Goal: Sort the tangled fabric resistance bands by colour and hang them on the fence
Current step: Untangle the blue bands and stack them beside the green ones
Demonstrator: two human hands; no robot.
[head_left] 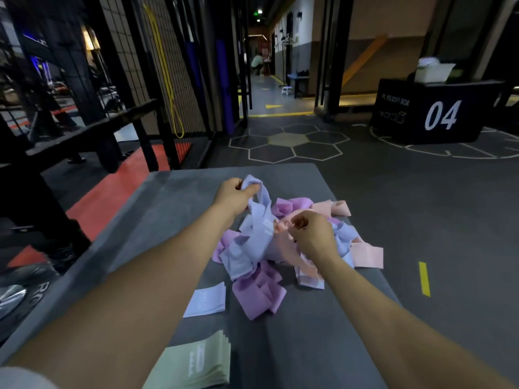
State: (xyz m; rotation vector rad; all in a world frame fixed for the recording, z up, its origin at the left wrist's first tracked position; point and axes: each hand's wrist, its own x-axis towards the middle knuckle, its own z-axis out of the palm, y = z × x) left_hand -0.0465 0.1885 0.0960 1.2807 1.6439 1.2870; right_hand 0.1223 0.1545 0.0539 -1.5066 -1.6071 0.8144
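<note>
A tangled pile of fabric bands (261, 265) in lavender-blue, purple and pink lies on a grey padded box (174, 197). My left hand (233, 195) grips a lavender-blue band (259, 211) and holds its loop up above the far side of the pile. My right hand (311, 234) pinches a pink band (283, 230) in the middle of the tangle. One lavender-blue band (206, 300) lies flat apart from the pile, nearer to me. A neat stack of green bands (196, 360) sits at the box's near edge. The wire fence (157, 60) stands at the far left.
A yellow band (165, 71) hangs on the fence. A dark bench (92, 130) stands to the left. A black plyo box marked 04 (432, 113) sits at the far right. A corridor opens ahead, with a person crouched far down it.
</note>
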